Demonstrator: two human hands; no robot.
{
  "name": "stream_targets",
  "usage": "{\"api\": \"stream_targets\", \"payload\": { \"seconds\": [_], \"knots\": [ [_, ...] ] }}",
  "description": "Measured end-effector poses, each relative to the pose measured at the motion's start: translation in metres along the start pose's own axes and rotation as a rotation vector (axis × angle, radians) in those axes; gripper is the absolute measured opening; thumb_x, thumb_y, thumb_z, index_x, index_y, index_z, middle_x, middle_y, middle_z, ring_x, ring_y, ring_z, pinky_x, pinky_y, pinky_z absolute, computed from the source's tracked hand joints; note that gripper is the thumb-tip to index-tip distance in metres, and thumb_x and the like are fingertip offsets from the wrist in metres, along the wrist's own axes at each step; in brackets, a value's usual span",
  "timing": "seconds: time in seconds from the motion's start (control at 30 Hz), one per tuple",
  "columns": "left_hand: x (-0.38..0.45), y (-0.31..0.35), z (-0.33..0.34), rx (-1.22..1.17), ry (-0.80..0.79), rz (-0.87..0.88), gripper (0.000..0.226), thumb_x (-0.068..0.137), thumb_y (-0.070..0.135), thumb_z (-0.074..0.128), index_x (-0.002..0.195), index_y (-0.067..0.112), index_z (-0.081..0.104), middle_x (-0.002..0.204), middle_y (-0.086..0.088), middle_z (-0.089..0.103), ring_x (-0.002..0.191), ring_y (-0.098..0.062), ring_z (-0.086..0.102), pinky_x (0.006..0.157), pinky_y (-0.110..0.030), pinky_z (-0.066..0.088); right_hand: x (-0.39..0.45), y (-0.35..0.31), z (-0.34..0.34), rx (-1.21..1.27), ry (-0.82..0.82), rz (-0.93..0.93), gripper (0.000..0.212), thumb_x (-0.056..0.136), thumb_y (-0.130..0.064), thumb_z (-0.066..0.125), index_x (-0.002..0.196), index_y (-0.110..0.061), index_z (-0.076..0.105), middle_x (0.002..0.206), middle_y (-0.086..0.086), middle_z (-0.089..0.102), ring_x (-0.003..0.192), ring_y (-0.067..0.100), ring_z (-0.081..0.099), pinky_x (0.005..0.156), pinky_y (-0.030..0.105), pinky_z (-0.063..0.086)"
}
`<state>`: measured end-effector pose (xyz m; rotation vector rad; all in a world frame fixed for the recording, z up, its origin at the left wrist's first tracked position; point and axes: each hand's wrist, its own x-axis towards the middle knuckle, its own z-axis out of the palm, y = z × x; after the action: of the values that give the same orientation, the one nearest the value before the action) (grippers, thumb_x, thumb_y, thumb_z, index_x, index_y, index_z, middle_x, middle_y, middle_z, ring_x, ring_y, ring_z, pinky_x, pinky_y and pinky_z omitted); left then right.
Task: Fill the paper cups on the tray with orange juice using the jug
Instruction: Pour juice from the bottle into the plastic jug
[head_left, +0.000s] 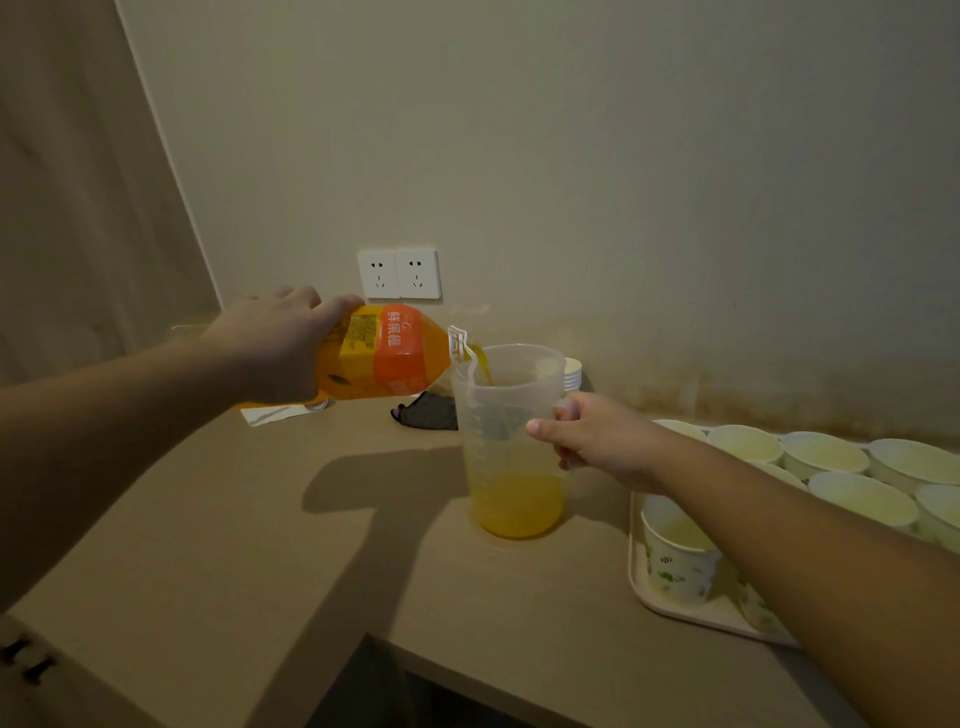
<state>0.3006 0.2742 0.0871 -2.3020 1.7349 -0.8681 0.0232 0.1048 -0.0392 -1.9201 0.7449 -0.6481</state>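
Observation:
A clear plastic jug (511, 447) stands on the tan table, its bottom quarter filled with orange juice. My right hand (592, 441) grips the jug's handle. My left hand (275, 348) holds an orange juice bottle (387, 353) tipped on its side, neck over the jug's rim, and a thin stream of juice runs into the jug. To the right, a beige tray (636, 577) carries several white paper cups (675, 551) with green prints; several of them hold pale juice. My right forearm hides part of the tray.
A stack of spare paper cups (571, 374) stands behind the jug near the wall. A dark cloth (426, 410) and a white paper (275, 413) lie under the bottle. Two wall sockets (400, 274) sit above. The table's front edge has a cut-out below.

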Motion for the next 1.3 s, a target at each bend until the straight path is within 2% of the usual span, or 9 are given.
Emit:
{"api": "stream_targets", "payload": {
  "seconds": [0.2, 0.6, 1.0, 1.3],
  "knots": [
    [0.0001, -0.0015, 0.0028, 0.003, 0.012, 0.005, 0.121, 0.063, 0.068, 0.085, 0.152, 0.041, 0.007, 0.128, -0.004, 0.055, 0.113, -0.025, 0.056, 0.082, -0.043, 0.058, -0.0017, 0.0011, -0.0003, 0.018, 0.001, -0.001, 0.042, 0.090, -0.034, 0.071, 0.065, -0.020, 0.041, 0.065, 0.001, 0.050, 0.067, 0.020, 0.052, 0.070, 0.038, 0.052],
    [0.0004, -0.0036, 0.0014, 0.032, 0.017, 0.019, 0.120, 0.065, 0.069, 0.083, 0.154, 0.039, 0.007, 0.128, -0.005, 0.054, 0.115, -0.026, 0.056, 0.084, -0.043, 0.055, -0.0002, 0.0009, -0.0010, 0.033, -0.006, 0.003, 0.044, 0.091, -0.031, 0.071, 0.063, -0.021, 0.038, 0.064, 0.002, 0.045, 0.064, 0.019, 0.047, 0.068, 0.037, 0.050],
    [-0.0006, -0.0037, -0.0005, 0.046, 0.016, 0.029, 0.122, 0.065, 0.067, 0.084, 0.154, 0.039, 0.006, 0.129, -0.005, 0.053, 0.116, -0.025, 0.055, 0.087, -0.043, 0.056, 0.0026, 0.0044, -0.0026, -0.004, -0.019, 0.007, 0.043, 0.089, -0.038, 0.072, 0.060, -0.023, 0.044, 0.067, 0.003, 0.051, 0.068, 0.021, 0.053, 0.074, 0.041, 0.054],
    [-0.0009, -0.0032, 0.0006, 0.032, 0.002, 0.021, 0.122, 0.065, 0.067, 0.084, 0.154, 0.040, 0.004, 0.133, -0.004, 0.052, 0.119, -0.026, 0.054, 0.090, -0.045, 0.056, 0.0027, 0.0044, -0.0027, 0.014, -0.018, -0.002, 0.047, 0.089, -0.037, 0.072, 0.056, -0.025, 0.041, 0.064, 0.002, 0.048, 0.066, 0.021, 0.050, 0.071, 0.040, 0.051]
  ]
}}
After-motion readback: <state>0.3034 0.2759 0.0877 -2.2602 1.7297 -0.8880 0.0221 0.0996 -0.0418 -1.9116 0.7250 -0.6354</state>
